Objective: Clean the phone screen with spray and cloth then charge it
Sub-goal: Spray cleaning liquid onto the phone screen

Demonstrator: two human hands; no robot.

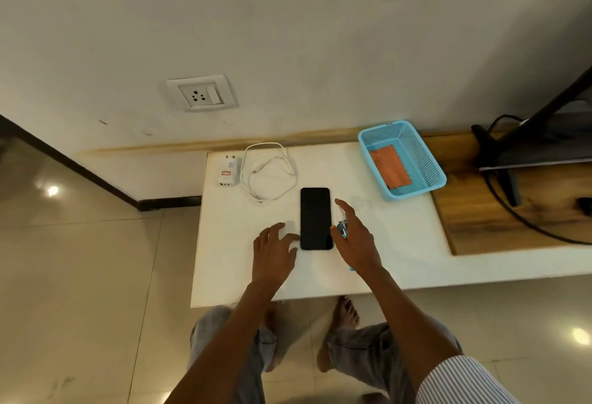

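Looking down from the head camera, we see a black phone lying screen-up on the white desk, flanked by both hands. The left hand rests on the desk just beside the phone's left edge; its fingers are spread and only lightly bent, and one fingertip reaches the phone's lower left side. We see nothing held in it. The right hand is on the phone's right side, its fingers curled round a small spray bottle of which only a bluish clear part shows between thumb and forefinger; the forefinger is stretched forward above it. Farther back on the desk lie a white charger and, just beside it, a coiled white cable. A blue basket at the desk's right rear holds an orange cloth. A wall socket sits above the charger, on the wall.
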